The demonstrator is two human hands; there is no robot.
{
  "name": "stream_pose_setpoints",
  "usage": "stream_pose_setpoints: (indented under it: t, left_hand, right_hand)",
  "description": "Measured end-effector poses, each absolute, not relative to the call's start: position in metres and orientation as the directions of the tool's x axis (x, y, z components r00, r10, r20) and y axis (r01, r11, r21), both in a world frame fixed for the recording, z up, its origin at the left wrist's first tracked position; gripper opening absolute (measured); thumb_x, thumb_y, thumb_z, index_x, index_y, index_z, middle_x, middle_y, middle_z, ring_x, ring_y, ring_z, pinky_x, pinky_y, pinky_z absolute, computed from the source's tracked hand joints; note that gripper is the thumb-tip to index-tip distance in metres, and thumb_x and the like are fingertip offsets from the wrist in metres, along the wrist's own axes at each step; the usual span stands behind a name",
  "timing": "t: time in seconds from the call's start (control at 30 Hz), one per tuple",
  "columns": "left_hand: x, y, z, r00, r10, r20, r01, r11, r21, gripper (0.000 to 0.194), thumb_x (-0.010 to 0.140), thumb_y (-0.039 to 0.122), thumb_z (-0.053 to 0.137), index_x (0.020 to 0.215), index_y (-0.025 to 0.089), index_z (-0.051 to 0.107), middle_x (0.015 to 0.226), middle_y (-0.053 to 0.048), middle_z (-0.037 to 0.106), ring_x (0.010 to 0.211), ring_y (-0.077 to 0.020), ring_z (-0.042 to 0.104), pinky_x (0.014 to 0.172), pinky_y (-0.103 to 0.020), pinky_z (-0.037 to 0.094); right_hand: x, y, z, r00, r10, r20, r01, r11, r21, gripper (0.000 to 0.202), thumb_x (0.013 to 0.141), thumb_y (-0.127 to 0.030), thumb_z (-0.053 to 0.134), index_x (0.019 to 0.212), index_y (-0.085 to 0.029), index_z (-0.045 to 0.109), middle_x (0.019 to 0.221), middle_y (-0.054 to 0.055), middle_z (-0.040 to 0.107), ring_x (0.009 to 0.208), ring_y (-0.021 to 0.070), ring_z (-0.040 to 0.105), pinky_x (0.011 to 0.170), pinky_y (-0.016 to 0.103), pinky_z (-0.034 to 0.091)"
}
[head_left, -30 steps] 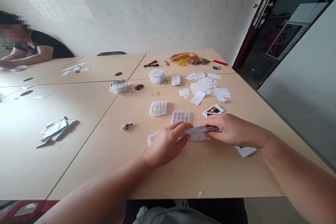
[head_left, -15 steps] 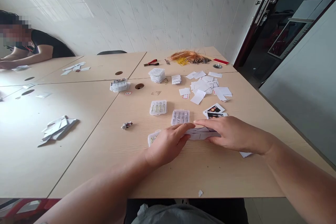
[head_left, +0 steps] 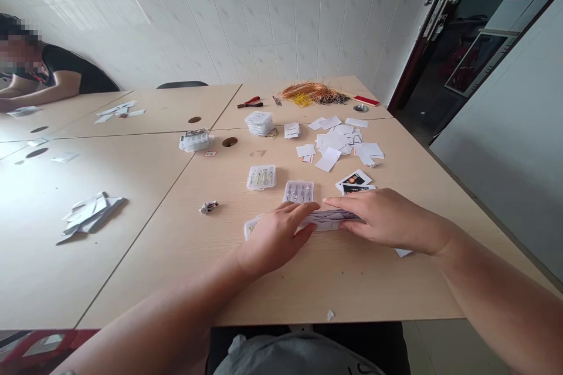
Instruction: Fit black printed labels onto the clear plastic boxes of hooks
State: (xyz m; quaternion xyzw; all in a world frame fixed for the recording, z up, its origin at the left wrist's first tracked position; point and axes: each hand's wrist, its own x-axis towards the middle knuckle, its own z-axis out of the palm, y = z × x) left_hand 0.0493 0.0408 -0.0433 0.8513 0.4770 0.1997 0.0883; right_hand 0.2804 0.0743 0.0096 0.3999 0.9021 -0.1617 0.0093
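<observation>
A bundle of folded white paper cards lies on the table between my hands. My left hand closes on its left end, thumb at the near side and fingers on the far side. At the other end my right hand grips the bundle the same way. Just beyond my left fingers is a clear plastic case with small metal pieces in it. Another clear case is partly covered by my left hand. Black printed cards lie beyond my right fingers.
A third clear case sits farther back, with stacked cases behind it. White cards are scattered to the right. Pliers and orange strands lie at the back. A person sits at far left.
The view has shifted slightly, so the table things appear a little farther left and up. Both hands still hold the paper bundle, with little visible movement of their own.
</observation>
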Motion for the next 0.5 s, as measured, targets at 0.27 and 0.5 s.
stream_pose_setpoints:
  t: [0.27, 0.5]
  left_hand:
    - [0.052, 0.04, -0.035, 0.503, 0.839, 0.207, 0.809, -0.542, 0.228, 0.028, 0.095, 0.022, 0.059, 0.122, 0.02, 0.065, 0.093, -0.006, 0.079, 0.094, -0.0276, 0.068, 0.07, -0.037, 0.058]
    - [0.052, 0.044, -0.036, 0.489, 0.853, 0.181, 0.81, -0.521, 0.27, 0.021, 0.094, 0.021, 0.059, 0.113, 0.02, 0.066, 0.093, -0.005, 0.078, 0.097, -0.0272, 0.068, 0.07, -0.035, 0.056]
  right_hand:
    - [0.278, 0.06, 0.01, -0.725, 0.685, -0.065, 0.686, 0.711, -0.155, 0.062, 0.092, -0.019, 0.065, 0.151, -0.024, 0.048, 0.139, 0.009, 0.068, 0.121, 0.0301, 0.067, 0.092, 0.048, 0.06]
    - [0.276, 0.056, 0.005, -0.691, 0.717, -0.091, 0.722, 0.68, -0.125, 0.058, 0.097, -0.013, 0.051, 0.153, -0.021, 0.045, 0.136, 0.012, 0.069, 0.118, 0.0315, 0.067, 0.088, 0.048, 0.06]
